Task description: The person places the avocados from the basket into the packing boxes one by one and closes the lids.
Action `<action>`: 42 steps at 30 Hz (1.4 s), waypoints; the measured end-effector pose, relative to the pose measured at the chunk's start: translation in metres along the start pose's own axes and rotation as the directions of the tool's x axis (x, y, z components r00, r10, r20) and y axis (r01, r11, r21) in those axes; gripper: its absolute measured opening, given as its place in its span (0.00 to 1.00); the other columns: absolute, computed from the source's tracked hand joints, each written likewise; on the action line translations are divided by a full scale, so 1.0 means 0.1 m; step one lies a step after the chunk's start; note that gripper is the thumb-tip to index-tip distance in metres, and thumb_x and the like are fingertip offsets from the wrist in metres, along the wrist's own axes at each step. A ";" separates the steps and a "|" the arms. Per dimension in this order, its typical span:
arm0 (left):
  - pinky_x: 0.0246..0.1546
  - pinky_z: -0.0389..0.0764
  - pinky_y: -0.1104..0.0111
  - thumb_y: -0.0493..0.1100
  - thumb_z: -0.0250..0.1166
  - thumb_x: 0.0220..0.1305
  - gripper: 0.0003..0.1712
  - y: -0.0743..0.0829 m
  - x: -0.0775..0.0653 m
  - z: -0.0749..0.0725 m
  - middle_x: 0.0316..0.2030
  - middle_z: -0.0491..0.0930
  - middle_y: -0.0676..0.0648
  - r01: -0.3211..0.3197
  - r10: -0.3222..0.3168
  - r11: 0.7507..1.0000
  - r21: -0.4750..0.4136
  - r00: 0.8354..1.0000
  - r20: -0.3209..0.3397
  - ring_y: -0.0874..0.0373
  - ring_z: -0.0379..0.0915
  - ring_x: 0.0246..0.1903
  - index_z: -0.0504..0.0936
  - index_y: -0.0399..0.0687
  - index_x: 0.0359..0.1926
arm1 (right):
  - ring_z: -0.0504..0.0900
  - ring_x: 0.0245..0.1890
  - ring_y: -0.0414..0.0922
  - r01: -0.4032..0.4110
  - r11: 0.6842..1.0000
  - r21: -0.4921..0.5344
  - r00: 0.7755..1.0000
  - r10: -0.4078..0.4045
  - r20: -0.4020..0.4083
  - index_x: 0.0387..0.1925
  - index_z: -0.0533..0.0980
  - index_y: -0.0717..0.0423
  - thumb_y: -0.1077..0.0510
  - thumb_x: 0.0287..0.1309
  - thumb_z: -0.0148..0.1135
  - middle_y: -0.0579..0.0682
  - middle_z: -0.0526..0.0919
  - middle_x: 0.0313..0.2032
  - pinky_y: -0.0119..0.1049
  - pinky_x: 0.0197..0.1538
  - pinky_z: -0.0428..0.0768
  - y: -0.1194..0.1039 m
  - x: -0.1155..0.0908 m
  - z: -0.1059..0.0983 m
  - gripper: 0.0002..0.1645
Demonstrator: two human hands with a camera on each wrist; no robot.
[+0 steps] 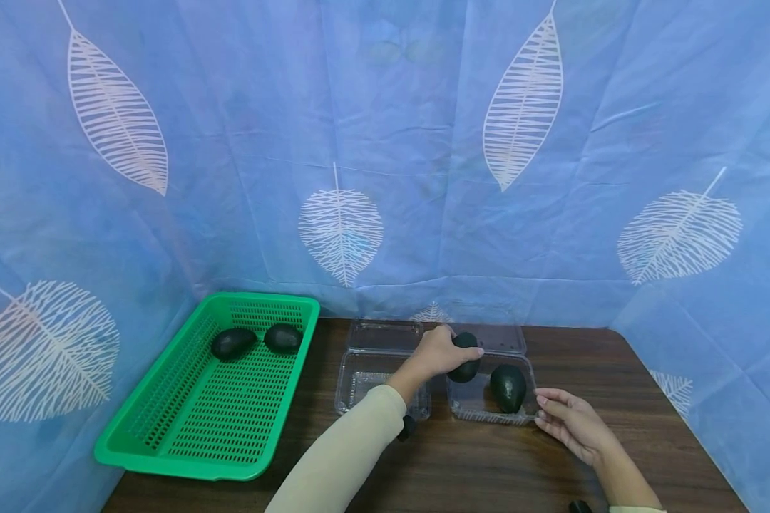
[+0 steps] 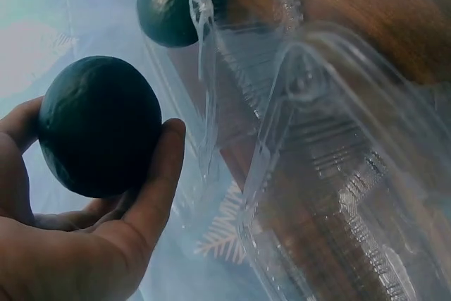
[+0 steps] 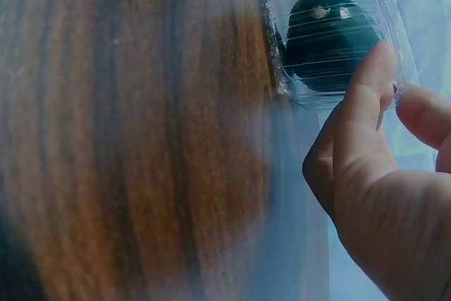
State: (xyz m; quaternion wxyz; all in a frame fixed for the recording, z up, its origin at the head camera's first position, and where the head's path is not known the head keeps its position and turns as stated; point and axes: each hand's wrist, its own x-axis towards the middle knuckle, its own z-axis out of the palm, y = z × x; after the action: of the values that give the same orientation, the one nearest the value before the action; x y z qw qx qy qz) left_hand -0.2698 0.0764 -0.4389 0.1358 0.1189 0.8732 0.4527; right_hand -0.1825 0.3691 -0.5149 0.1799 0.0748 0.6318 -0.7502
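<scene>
My left hand (image 1: 435, 352) grips a dark green avocado (image 1: 465, 362) above the left part of a clear plastic clamshell box (image 1: 478, 415). In the left wrist view, thumb and fingers curl around this avocado (image 2: 102, 128). A second avocado (image 1: 508, 389) lies inside the same box, toward its right side. With thumb and fingers, my right hand (image 1: 574, 426) pinches the box's right edge. The right wrist view shows the fingertips at the corner of the box, close to the avocado (image 3: 330, 44) seen through its ribbed wall.
Left of the box stands another clear clamshell (image 1: 345, 388) with its lid raised, partly behind the left forearm. A green perforated basket (image 1: 199, 427) at the left holds two avocados (image 1: 234, 344). Behind the brown wooden table (image 1: 481, 470) hangs a blue leaf-patterned curtain (image 1: 417, 235).
</scene>
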 end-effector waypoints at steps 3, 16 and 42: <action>0.23 0.72 0.63 0.62 0.71 0.64 0.25 0.00 0.02 0.07 0.25 0.74 0.47 0.013 -0.013 1.000 0.007 1.000 0.011 0.56 0.71 0.22 0.77 0.45 0.33 | 0.79 0.40 0.36 0.004 1.000 -0.001 1.000 -0.004 0.011 0.59 0.73 0.53 0.57 0.78 0.55 0.45 0.76 0.43 0.31 0.52 0.84 0.00 -0.01 0.01 0.13; 0.25 0.70 0.61 0.60 0.72 0.65 0.25 0.02 0.11 0.32 0.31 0.73 0.46 0.058 -0.060 0.997 0.043 0.996 0.060 0.55 0.67 0.24 0.80 0.42 0.39 | 0.79 0.40 0.35 0.016 1.000 0.004 0.999 -0.016 0.028 0.58 0.74 0.53 0.57 0.78 0.55 0.45 0.75 0.43 0.32 0.53 0.84 -0.02 -0.01 -0.01 0.13; 0.16 0.63 0.63 0.56 0.66 0.72 0.32 -0.03 0.16 0.68 0.11 0.57 0.51 0.100 -0.109 0.986 0.131 0.992 0.062 0.58 0.51 0.10 0.65 0.50 0.15 | 0.80 0.41 0.36 -0.015 1.000 -0.012 1.000 0.015 -0.007 0.57 0.74 0.51 0.56 0.78 0.56 0.45 0.75 0.43 0.32 0.54 0.84 -0.01 -0.01 0.04 0.12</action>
State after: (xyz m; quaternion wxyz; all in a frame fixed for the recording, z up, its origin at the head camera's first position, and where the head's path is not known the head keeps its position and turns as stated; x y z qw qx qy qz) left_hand -0.2618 0.1318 -0.4815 0.1813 0.0970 0.9003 0.3837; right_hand -0.1819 0.3656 -0.5128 0.1839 0.0813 0.6365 -0.7446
